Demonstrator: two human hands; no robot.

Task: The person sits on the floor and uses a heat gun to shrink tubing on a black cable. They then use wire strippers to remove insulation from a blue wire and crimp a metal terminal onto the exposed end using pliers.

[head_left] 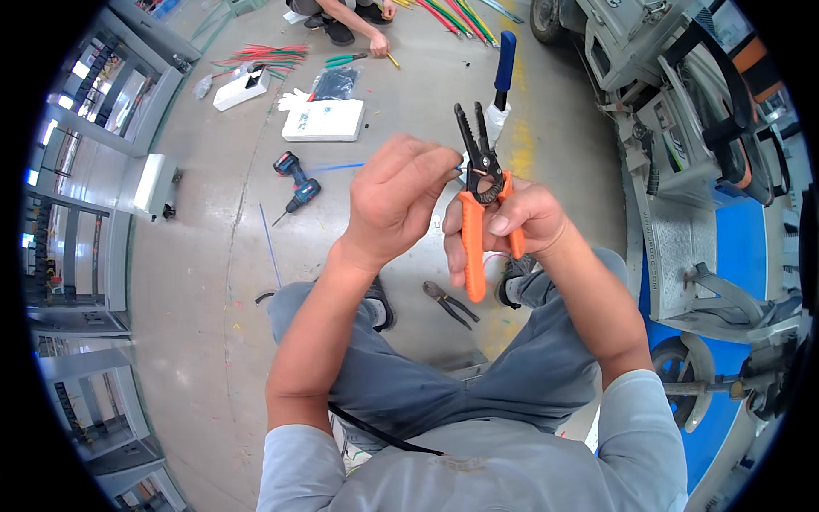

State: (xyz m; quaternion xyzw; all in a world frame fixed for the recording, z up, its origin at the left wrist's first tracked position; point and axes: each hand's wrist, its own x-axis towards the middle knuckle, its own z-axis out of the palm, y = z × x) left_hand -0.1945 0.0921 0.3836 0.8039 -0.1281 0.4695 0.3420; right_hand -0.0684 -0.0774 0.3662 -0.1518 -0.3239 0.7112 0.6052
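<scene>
At the wire stripper [472, 226], the right hand [536, 218] wraps the spread orange handles, while the left hand [394, 200] pinches a thin blue wire [339, 165] beside its head. Grey floor [196, 273] runs left of it, past the drill [298, 183], to the cabinets [72, 322], and right to a grey vehicle [614, 51].

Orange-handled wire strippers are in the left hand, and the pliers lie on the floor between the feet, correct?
Not quite: the head view shows the strippers in the right hand. The pliers do lie on the floor between the feet.
</scene>
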